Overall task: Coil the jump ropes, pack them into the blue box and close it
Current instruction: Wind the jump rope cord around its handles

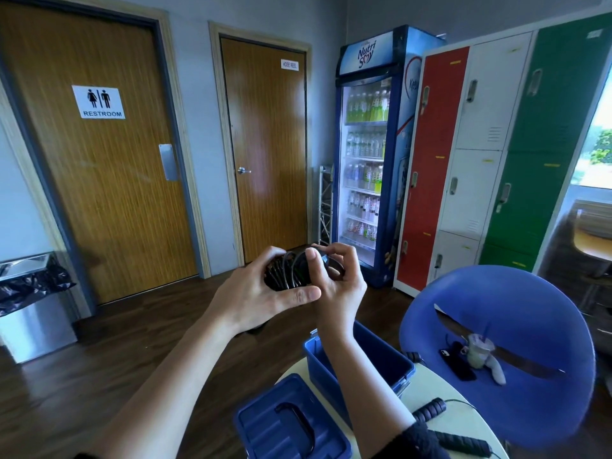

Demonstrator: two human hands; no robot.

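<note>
Both hands gripping a coiled jump rope in mid-air

The left hand [265,294] wraps around the black coiled rope [287,270], while the right hand [335,280] pinches its top loop, above and behind the open blue box [376,356] on the counter [428,386]. The lid [291,422] lies beside the box, and a second rope [430,410] lies near the right forearm.

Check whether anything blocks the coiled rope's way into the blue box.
Nothing visible does. The left hand and right hand hold the coiled rope in the air beyond the blue box, which stands open with its lid lying beside it. Only the person's own right forearm crosses in front of part of the opening.
</note>
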